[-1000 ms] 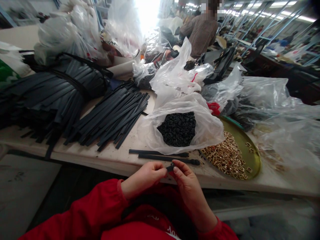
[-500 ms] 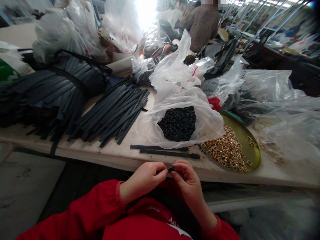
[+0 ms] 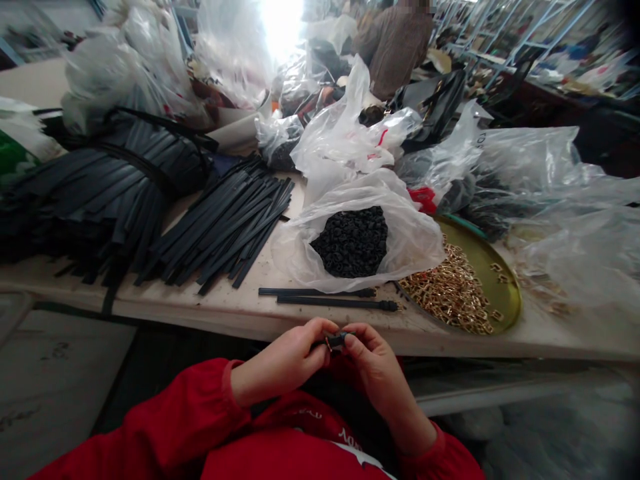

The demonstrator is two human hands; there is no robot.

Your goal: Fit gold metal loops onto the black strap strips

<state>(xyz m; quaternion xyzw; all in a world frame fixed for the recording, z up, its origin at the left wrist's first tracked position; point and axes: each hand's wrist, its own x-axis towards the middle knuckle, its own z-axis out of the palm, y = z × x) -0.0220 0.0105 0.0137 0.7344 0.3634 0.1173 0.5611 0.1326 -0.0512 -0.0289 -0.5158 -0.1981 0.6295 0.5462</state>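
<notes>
Just in front of the table edge, my left hand (image 3: 295,355) and my right hand (image 3: 377,365) meet at a narrow black strap (image 3: 338,340). A small gold buckle (image 3: 329,343) shows on it beside my left fingertips. Both hands are closed in a pinch, the right one on the strap's black end piece. Most of the strap is hidden by my fingers. Beyond my hands, two black straps (image 3: 330,302) lie side by side on the table, with gold buckles at their right ends. An open plastic bag (image 3: 416,257) behind them holds many small black loops (image 3: 353,241).
A round gold tray (image 3: 510,293) with a heap of gold buckles (image 3: 457,293) stands to the right. Loose black strips (image 3: 225,227) and a large tied bundle of strips (image 3: 95,193) lie left. Clear bags crowd the back. A person in brown (image 3: 400,50) is beyond.
The gold buckle has come into view between my hands. My right fingers have closed in on the strap, with the thumb now laid over its end. The view has shifted slightly.
</notes>
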